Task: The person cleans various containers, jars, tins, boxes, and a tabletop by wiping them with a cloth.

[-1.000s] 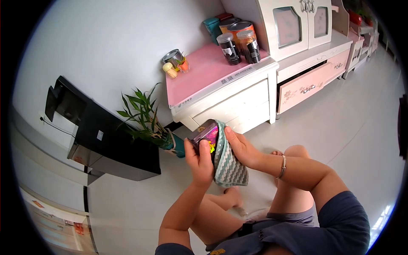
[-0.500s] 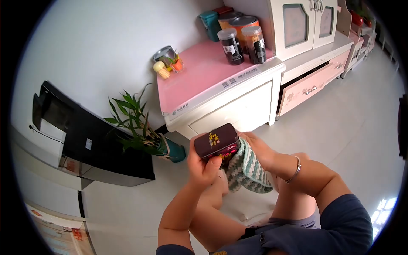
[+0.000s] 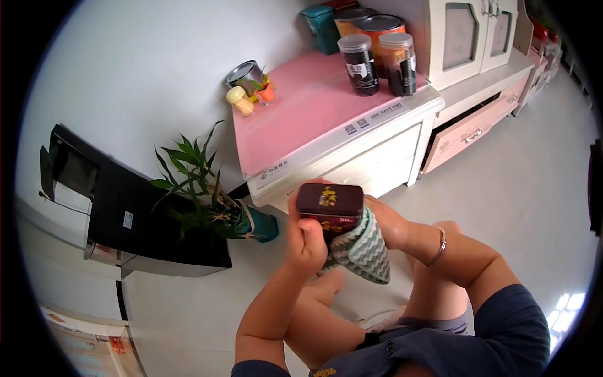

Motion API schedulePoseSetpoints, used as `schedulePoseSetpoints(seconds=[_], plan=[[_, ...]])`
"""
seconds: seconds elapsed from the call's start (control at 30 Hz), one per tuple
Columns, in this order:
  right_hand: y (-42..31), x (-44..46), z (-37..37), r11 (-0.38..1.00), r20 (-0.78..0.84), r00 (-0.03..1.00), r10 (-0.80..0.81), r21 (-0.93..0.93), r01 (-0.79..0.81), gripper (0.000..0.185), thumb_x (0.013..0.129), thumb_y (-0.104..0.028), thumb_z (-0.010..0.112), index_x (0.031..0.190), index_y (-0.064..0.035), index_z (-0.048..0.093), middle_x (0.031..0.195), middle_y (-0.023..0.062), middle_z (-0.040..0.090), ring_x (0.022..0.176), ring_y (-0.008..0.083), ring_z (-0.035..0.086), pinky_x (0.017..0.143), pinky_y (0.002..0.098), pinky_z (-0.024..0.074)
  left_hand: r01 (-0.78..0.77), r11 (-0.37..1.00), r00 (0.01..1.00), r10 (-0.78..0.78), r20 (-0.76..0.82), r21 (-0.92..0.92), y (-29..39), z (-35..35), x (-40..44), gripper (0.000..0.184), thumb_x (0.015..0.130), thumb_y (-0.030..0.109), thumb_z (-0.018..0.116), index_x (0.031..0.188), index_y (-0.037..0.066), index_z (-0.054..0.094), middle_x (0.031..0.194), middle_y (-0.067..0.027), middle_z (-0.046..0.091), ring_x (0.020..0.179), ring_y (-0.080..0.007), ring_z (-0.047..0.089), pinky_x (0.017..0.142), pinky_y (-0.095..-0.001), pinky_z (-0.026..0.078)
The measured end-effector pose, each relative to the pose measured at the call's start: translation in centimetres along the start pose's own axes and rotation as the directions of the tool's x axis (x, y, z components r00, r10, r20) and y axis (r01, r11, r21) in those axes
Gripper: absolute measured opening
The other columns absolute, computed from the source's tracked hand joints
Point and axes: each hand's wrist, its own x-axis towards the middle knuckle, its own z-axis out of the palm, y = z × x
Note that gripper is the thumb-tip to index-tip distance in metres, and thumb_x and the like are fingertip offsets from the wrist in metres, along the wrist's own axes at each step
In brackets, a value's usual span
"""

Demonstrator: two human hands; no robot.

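A dark maroon tin (image 3: 342, 196) with yellow lettering on its lid is held in front of me. My left hand (image 3: 306, 242) is closed around its left side, the thumb lying across the front face. On the tin's right side, my right hand (image 3: 386, 223) presses a green, white and grey zigzag-patterned cloth (image 3: 361, 251) against it. The cloth hangs down below the tin. Most of my right fingers are hidden behind the tin and cloth.
Ahead stands a white cabinet with a pink top (image 3: 295, 113), bearing dark jars (image 3: 360, 69), large cans and a toothpick holder (image 3: 240, 100). A potted plant (image 3: 257, 224) and a black appliance (image 3: 151, 220) are at left. A pink drawer (image 3: 465, 135) juts out at right.
The tin has turned so its lid edge sits more level, and it has shifted slightly right in view. The cloth has swung a little left. My view has moved closer to the cabinet.
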Motion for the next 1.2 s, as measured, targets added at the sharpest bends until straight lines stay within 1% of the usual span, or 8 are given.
schedulePoseSetpoints(seconds=[0.07, 0.33, 0.4, 0.47, 0.63, 0.93, 1.13, 1.2], plan=[[1.1, 0.7, 0.2, 0.942, -0.015, 0.977, 0.212, 0.269, -0.2, 0.04, 0.091, -0.031, 0.036, 0.109, 0.0022, 0.049, 0.104, 0.0084, 0.054, 0.092, 0.0128, 0.05, 0.081, 0.0276, 0.0417, 0.001, 1.0, 0.996, -0.003, 0.085, 0.027, -0.9, -1.0, 0.3, 0.056, 0.09, 0.043, 0.031, 0.121, -0.003, 0.031, 0.114, -0.0145, 0.045, 0.101, -0.0179, 0.045, 0.087, -0.0285, 0.035], [2.2, 2.3, -1.0, 0.859, 0.176, 0.979, 0.106, 0.479, -0.179, 0.03, 0.089, -0.023, 0.044, 0.111, -0.0025, 0.048, 0.102, 0.0048, 0.054, 0.088, 0.011, 0.052, 0.079, 0.0251, 0.0439, -0.212, 0.881, 0.952, 0.284, -0.115, 0.423, -1.7, -0.2, 2.6, 0.034, 0.087, 0.012, 0.038, 0.118, -0.005, 0.038, 0.118, -0.0183, 0.043, 0.104, -0.0268, 0.043, 0.09, -0.0333, 0.032], [2.4, 2.8, -1.3, 0.788, 0.06, 0.993, 0.104, 0.604, -0.12, 0.029, 0.088, -0.022, 0.044, 0.111, -0.0036, 0.048, 0.101, 0.0043, 0.054, 0.088, 0.0123, 0.053, 0.078, 0.0256, 0.0448, -0.324, 0.62, 0.895, 0.446, 0.018, 0.715, -1.3, 0.1, 3.2, 0.033, 0.083, 0.007, 0.045, 0.114, -0.003, 0.044, 0.117, -0.0199, 0.043, 0.104, -0.0309, 0.043, 0.088, -0.0358, 0.034], [1.5, 3.4, -1.6, 0.764, 0.051, 0.998, 0.037, 0.643, -0.061, 0.031, 0.089, -0.025, 0.043, 0.112, -0.0047, 0.046, 0.1, 0.0037, 0.053, 0.089, 0.0135, 0.053, 0.078, 0.0268, 0.0451, -0.372, 0.677, 0.906, 0.413, 0.092, 0.634, -1.6, 0.4, 3.5, 0.037, 0.078, 0.005, 0.052, 0.113, 0.0, 0.047, 0.117, -0.0222, 0.041, 0.102, -0.0334, 0.043, 0.086, -0.0384, 0.035], [1.9, 4.8, -3.0, 0.85, -0.16, 0.987, -0.031, 0.515, 0.111, 0.038, 0.091, -0.035, 0.039, 0.113, -0.0051, 0.044, 0.1, 0.0036, 0.053, 0.09, 0.0129, 0.052, 0.079, 0.0267, 0.0447, -0.363, 0.771, 0.922, 0.38, 0.08, 0.523, -2.0, 1.8, 5.1, 0.055, 0.073, 0.013, 0.064, 0.118, -0.001, 0.036, 0.118, -0.025, 0.037, 0.105, -0.0343, 0.043, 0.088, -0.039, 0.035], [-0.4, 5.6, -4.9, 0.778, -0.109, 0.992, 0.069, 0.628, 0.015, 0.047, 0.089, -0.044, 0.038, 0.108, -0.0026, 0.047, 0.095, 0.0063, 0.056, 0.086, 0.0138, 0.055, 0.076, 0.0264, 0.0465, -0.375, 0.902, 0.926, 0.353, 0.131, 0.217, -4.1, 1.9, 7.1, 0.06, 0.077, 0.014, 0.061, 0.121, -0.001, 0.022, 0.124, -0.0231, 0.033, 0.107, -0.0244, 0.043, 0.091, -0.035, 0.034], [-1.4, 6.6, -6.3, 0.975, -0.299, 0.941, -0.16, 0.098, 0.197, 0.045, 0.092, -0.038, 0.034, 0.099, 0.0026, 0.051, 0.088, 0.0064, 0.058, 0.078, 0.0107, 0.056, 0.071, 0.0241, 0.0466, -0.281, 0.953, 0.96, 0.277, 0.049, 0.116, -5.3, 2.3, 8.2, 0.065, 0.074, 0.023, 0.066, 0.12, -0.002, 0.028, 0.119, -0.025, 0.041, 0.1, -0.0314, 0.05, 0.086, -0.0366, 0.04], [-1.6, 6.5, -6.5, 0.978, -0.334, 0.922, -0.193, 0.014, 0.21, 0.044, 0.093, -0.037, 0.032, 0.098, 0.0029, 0.051, 0.087, 0.0053, 0.058, 0.076, 0.0082, 0.054, 0.069, 0.0227, 0.0455, -0.346, 0.848, 0.937, 0.331, 0.109, 0.401, -4.6, 1.7, 8.5, 0.065, 0.07, 0.022, 0.07, 0.118, -0.002, 0.033, 0.112, -0.021, 0.048, 0.091, -0.0288, 0.055, 0.079, -0.0355, 0.045]])
